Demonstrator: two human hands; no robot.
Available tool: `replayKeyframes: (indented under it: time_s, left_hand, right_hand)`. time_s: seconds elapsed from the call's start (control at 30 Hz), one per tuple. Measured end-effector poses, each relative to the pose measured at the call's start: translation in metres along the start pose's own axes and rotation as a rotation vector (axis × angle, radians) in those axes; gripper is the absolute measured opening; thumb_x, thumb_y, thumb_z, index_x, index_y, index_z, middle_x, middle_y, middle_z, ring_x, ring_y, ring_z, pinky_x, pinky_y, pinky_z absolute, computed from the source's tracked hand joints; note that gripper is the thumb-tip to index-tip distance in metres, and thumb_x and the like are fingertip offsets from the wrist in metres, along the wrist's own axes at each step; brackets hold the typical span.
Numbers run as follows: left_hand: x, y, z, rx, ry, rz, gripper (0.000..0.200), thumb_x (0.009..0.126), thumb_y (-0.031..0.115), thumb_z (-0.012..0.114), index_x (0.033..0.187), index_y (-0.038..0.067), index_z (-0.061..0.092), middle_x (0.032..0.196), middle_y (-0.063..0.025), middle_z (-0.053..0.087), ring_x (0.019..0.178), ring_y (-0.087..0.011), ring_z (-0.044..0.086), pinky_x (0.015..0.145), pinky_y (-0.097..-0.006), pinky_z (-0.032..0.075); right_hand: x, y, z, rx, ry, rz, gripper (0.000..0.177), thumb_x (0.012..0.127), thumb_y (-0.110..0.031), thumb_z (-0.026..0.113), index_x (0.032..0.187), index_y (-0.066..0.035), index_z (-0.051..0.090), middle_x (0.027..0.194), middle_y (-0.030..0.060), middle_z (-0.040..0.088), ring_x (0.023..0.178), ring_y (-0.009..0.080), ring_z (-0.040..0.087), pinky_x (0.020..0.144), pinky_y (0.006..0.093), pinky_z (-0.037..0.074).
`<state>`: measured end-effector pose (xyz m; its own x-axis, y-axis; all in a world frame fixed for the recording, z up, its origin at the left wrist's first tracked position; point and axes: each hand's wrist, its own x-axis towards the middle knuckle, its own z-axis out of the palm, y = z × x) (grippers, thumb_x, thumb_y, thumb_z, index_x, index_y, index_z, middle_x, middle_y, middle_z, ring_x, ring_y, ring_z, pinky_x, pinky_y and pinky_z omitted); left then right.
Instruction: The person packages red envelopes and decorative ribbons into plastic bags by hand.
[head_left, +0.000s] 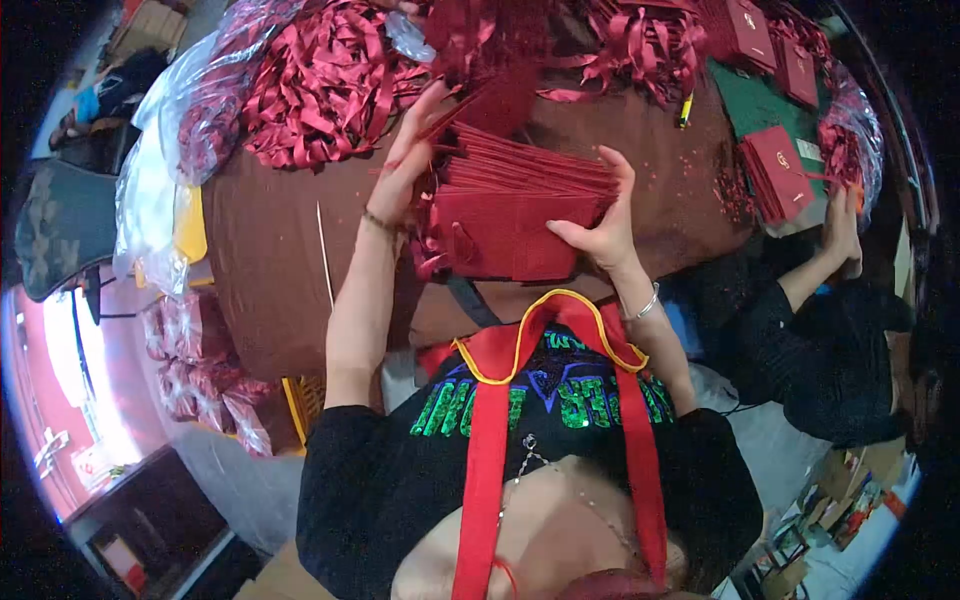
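Note:
Between my hands is a thick, fanned stack of flat red paper bags [510, 225], its layered edges showing along the top. My right hand [608, 215] grips the right end, thumb on the front face and fingers round the far side. Along the left end, my left hand [405, 165] holds the stack with long, nearly straight fingers; its thumb is partly hidden. Red ribbon [432, 245] hangs at the stack's left side. Just beyond my left hand lies a big heap of loose red ribbons [325, 85].
A brown cloth [280, 230] covers the table. More ribbons [650, 50] and red stacks lie at the back. On the right, a co-worker's hand [843, 230] is beside another red stack [778, 175] with gold print. Clear plastic [150, 200] hangs over the left edge.

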<state>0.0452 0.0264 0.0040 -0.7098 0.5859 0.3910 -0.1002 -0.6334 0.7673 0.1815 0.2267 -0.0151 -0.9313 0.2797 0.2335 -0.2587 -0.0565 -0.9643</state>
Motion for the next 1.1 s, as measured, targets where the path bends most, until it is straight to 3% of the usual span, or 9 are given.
replayKeyframes:
  time_s: [0.07, 0.23, 0.47, 0.73, 0.8, 0.93, 0.97, 1.0, 1.1]
  left_hand:
    - [0.006, 0.012, -0.003, 0.507, 0.008, -0.231, 0.054, 0.085, 0.019, 0.051, 0.133, 0.006, 0.03, 0.129, -0.0085, 0.039, 0.118, -0.0179, 0.037, 0.1, -0.0321, 0.027]
    - [0.03, 0.016, -0.022, 0.383, -0.133, -0.325, 0.038, 0.083, 0.018, 0.053, 0.117, 0.002, 0.05, 0.111, -0.0063, 0.053, 0.088, -0.0106, 0.054, 0.069, -0.0225, 0.047]
    - [0.057, 0.036, -0.023, 0.461, -0.121, -0.564, 0.026, 0.075, 0.013, 0.055, 0.098, 0.001, 0.059, 0.093, -0.0051, 0.059, 0.077, -0.0085, 0.055, 0.064, -0.0211, 0.046]
    - [0.085, 0.036, -0.041, 0.714, 0.03, -0.287, 0.016, 0.079, 0.01, 0.06, 0.094, 0.005, 0.058, 0.089, -0.001, 0.058, 0.085, -0.009, 0.052, 0.079, -0.0231, 0.039]
    - [0.086, 0.025, -0.029, 0.61, -0.205, -0.273, 0.014, 0.082, 0.009, 0.056, 0.096, 0.005, 0.057, 0.111, -0.0069, 0.056, 0.105, -0.0139, 0.048, 0.091, -0.0259, 0.035]
    - [0.101, 0.0, -0.038, 0.89, -0.128, 0.128, 0.013, 0.081, 0.011, 0.058, 0.094, 0.008, 0.061, 0.11, -0.0059, 0.057, 0.104, -0.0146, 0.051, 0.089, -0.0255, 0.037]
    - [0.107, 0.008, -0.049, 0.866, 0.112, -0.087, 0.013, 0.081, 0.012, 0.059, 0.092, 0.006, 0.061, 0.103, -0.0037, 0.059, 0.094, -0.0114, 0.054, 0.082, -0.0239, 0.041]
    - [0.118, 0.02, -0.045, 0.854, 0.142, 0.057, 0.016, 0.081, 0.014, 0.059, 0.093, 0.004, 0.061, 0.096, -0.0011, 0.06, 0.085, -0.0081, 0.053, 0.075, -0.0226, 0.043]
    - [0.136, 0.06, -0.004, 1.007, -0.004, 0.154, 0.006, 0.077, 0.005, 0.061, 0.083, 0.006, 0.063, 0.089, -0.0077, 0.062, 0.11, -0.0159, 0.044, 0.102, -0.0382, 0.021]
  right_hand:
    - [-0.001, 0.005, -0.002, 0.004, -0.019, -0.001, 0.093, 0.051, -0.004, 0.077, 0.126, -0.008, 0.023, 0.115, 0.0081, 0.041, 0.108, 0.0191, 0.044, 0.094, 0.034, 0.036]
    - [-0.001, 0.007, 0.0, 0.027, -0.016, -0.009, 0.091, 0.052, -0.004, 0.077, 0.125, -0.008, 0.024, 0.114, 0.0084, 0.042, 0.105, 0.0191, 0.046, 0.092, 0.0337, 0.038]
    - [-0.003, 0.005, -0.003, 0.044, -0.045, 0.053, 0.081, 0.053, -0.004, 0.077, 0.119, -0.007, 0.029, 0.109, 0.0094, 0.047, 0.101, 0.0186, 0.049, 0.089, 0.0338, 0.04]
    - [-0.003, 0.011, -0.006, -0.029, -0.081, 0.047, 0.077, 0.054, -0.005, 0.078, 0.116, -0.004, 0.032, 0.107, 0.0093, 0.049, 0.099, 0.018, 0.05, 0.088, 0.0338, 0.041]
    - [-0.001, 0.008, -0.004, -0.016, -0.095, 0.049, 0.076, 0.054, -0.005, 0.078, 0.115, -0.004, 0.033, 0.107, 0.0095, 0.049, 0.099, 0.018, 0.05, 0.088, 0.0338, 0.041]
    - [-0.004, 0.005, -0.001, -0.005, -0.12, 0.055, 0.076, 0.054, -0.004, 0.078, 0.115, -0.004, 0.033, 0.107, 0.0095, 0.049, 0.099, 0.0183, 0.05, 0.088, 0.0339, 0.041]
    - [-0.005, 0.006, -0.001, -0.003, -0.117, 0.063, 0.076, 0.053, -0.004, 0.078, 0.115, -0.004, 0.033, 0.106, 0.0095, 0.049, 0.099, 0.0185, 0.05, 0.088, 0.0339, 0.041]
    - [-0.005, 0.005, -0.001, -0.002, -0.115, 0.072, 0.076, 0.053, -0.003, 0.078, 0.115, -0.005, 0.033, 0.106, 0.0095, 0.049, 0.099, 0.0187, 0.05, 0.088, 0.0339, 0.041]
    - [-0.002, 0.003, 0.0, 0.046, -0.134, 0.069, 0.076, 0.053, -0.003, 0.078, 0.115, -0.005, 0.033, 0.106, 0.0096, 0.05, 0.099, 0.0189, 0.05, 0.089, 0.034, 0.041]
